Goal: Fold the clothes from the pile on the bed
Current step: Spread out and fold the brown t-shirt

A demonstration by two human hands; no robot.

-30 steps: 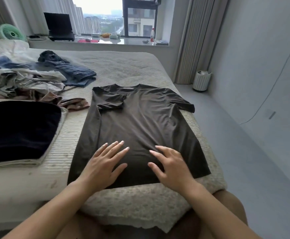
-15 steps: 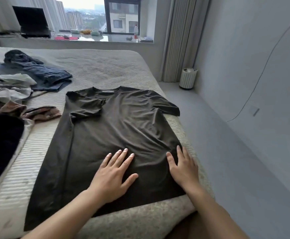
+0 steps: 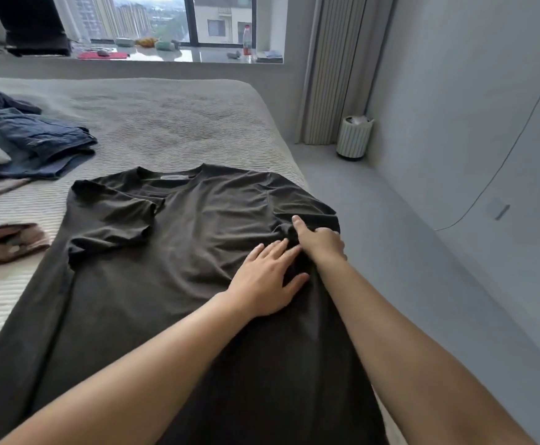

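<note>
Bin [image 3: 354,139], pale and ribbed, stands on the floor by the curtain [image 3: 326,69], white crumpled stuff inside. Bottle [image 3: 247,40] with red label on the windowsill, writing too small to read. Dark t-shirt [image 3: 153,284] lies flat on the bed [image 3: 179,117], pale neck label unreadable. Left hand [image 3: 267,281] presses flat on it, fingers straight, slightly spread. Right hand [image 3: 318,240] pinches the fabric at the right sleeve, fingers curled. Clothes pile [image 3: 21,139] sits at left.
</note>
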